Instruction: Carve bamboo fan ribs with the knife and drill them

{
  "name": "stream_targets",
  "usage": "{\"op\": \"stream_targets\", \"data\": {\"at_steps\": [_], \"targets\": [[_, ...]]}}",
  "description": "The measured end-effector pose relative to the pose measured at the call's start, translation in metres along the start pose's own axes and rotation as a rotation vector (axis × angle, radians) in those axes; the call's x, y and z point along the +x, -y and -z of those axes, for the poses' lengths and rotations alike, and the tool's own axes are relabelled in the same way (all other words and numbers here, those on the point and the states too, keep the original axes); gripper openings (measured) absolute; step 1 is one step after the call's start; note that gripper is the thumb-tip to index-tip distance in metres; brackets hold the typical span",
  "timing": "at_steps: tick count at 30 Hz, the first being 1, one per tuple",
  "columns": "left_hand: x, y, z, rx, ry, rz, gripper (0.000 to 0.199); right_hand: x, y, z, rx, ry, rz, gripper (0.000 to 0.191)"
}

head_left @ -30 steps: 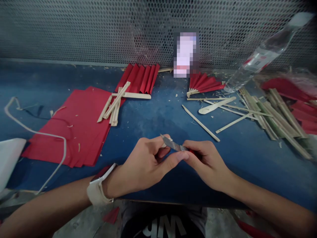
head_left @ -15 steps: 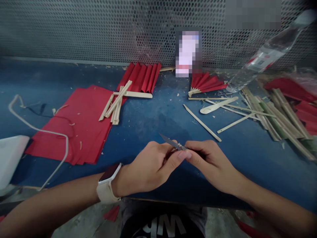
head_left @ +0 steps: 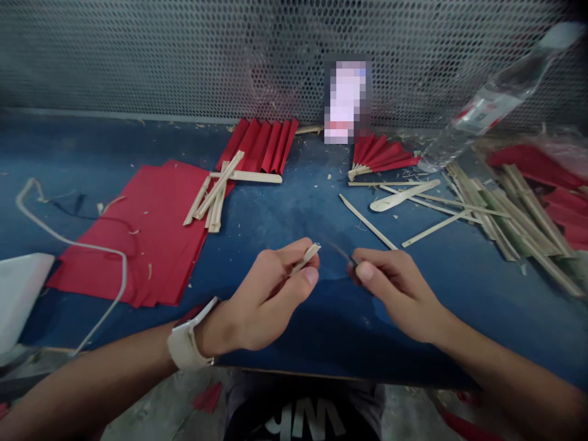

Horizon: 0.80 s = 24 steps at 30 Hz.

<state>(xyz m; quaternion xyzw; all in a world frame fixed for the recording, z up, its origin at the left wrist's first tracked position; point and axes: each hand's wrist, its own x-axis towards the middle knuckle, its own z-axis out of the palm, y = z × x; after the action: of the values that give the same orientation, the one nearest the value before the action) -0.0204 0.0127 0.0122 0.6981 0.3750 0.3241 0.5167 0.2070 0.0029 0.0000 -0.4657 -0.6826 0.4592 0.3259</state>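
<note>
Over the front of the blue table, my left hand [head_left: 271,297] is closed around a short pale bamboo stick [head_left: 306,258], whose cut end pokes up past the fingertips. My right hand [head_left: 397,288] grips a knife [head_left: 353,261] by its dark handle; the thin blade is blurred and points up and left, apart from the stick. Beyond the right hand lie several loose bamboo strips [head_left: 367,222] and a wider spoon-like piece [head_left: 405,196]. A small bundle of bamboo sticks [head_left: 219,191] rests to the left, partly on red paper sheets [head_left: 138,236].
Pleated red paper [head_left: 260,144] and a red paper fan [head_left: 386,153] lie at the back, with a phone [head_left: 345,104] propped between them. A tilted plastic bottle [head_left: 491,104] and split bamboo [head_left: 528,214] are at right. At left, a white cable [head_left: 82,236] crosses the red sheets.
My hands have moved apart. The knife blade has come away from the bamboo stick, the left hand shifting left and turning the stick's end upward into sight.
</note>
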Motion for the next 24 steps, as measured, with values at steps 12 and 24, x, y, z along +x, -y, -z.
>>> {"op": "stream_targets", "data": {"at_steps": [12, 24], "targets": [[-0.0004, -0.0010, -0.0042, 0.005, 0.231, 0.082, 0.038, -0.0035, 0.0032, 0.0004, 0.042, -0.134, 0.000, 0.024], [0.0022, 0.0030, -0.0070, 0.000, 0.327, 0.083, 0.037, -0.0045, 0.0016, -0.0005, 0.024, -0.029, 0.010, 0.022]]}}
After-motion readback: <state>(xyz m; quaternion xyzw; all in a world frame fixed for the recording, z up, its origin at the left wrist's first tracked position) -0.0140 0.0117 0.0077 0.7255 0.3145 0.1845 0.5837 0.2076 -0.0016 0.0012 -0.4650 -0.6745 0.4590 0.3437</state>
